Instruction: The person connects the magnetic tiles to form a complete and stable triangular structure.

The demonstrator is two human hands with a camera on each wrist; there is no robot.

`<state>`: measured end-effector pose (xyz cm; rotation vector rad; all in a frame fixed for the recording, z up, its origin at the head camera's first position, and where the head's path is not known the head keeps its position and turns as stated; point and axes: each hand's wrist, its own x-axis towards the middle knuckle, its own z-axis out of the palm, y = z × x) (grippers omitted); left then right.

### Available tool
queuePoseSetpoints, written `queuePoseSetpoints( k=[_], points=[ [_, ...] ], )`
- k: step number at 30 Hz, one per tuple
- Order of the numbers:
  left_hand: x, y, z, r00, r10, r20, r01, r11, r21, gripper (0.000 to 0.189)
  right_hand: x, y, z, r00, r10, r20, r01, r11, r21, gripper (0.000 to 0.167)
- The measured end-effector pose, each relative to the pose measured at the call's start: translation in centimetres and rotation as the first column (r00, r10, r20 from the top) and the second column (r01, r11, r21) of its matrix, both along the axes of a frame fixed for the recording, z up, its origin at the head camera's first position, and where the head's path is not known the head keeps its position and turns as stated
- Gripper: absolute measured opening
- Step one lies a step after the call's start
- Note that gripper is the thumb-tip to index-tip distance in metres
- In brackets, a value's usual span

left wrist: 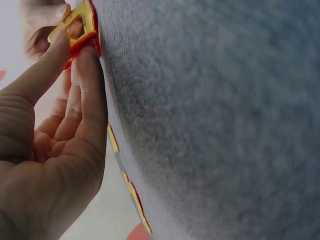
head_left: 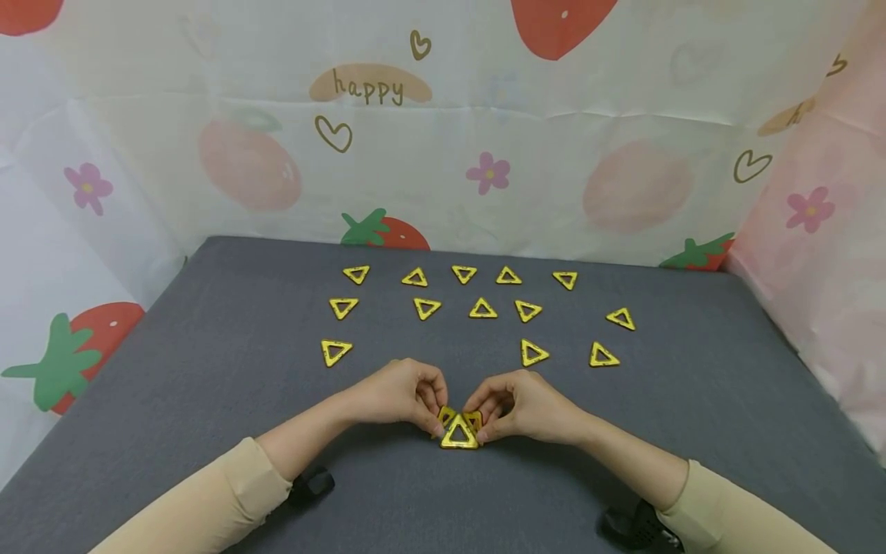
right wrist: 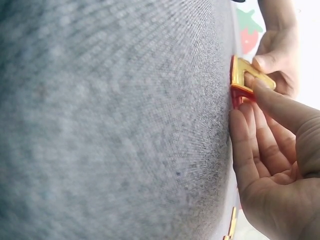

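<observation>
At the near middle of the table, three yellow triangular magnetic tiles stand leaning together in a small pyramid shape. The front tile (head_left: 459, 444) faces me, with a left tile (head_left: 445, 413) and a right tile (head_left: 476, 416) behind it. My left hand (head_left: 401, 394) pinches the left side of this group between thumb and fingers. From the other side, my right hand (head_left: 529, 405) pinches the right side. Both wrist views show the yellow tile (right wrist: 235, 72) with red edges, upright on the cloth, thumbs against its sides. The pyramid's back is hidden in the head view.
Several loose yellow triangles, such as one tile (head_left: 323, 353) at left and one tile (head_left: 593, 355) at right, lie flat in rows beyond my hands. A printed cloth (head_left: 443, 177) hangs behind the dark grey table (head_left: 208, 346). Black wrist devices (head_left: 313, 486) sit below both sleeves.
</observation>
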<state>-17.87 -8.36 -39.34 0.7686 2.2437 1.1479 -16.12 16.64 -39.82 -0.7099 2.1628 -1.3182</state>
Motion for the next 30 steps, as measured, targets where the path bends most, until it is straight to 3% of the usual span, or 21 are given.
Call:
queuePoseSetpoints(
  k=[30],
  points=[
    [0.46, 0.71, -0.08, 0.997, -0.05, -0.051, 0.051, 0.998, 0.027, 0.012, 0.21, -0.5, 0.01, 0.998, 0.005, -0.056, -0.005, 1.0, 0.013, 0.03]
  ],
)
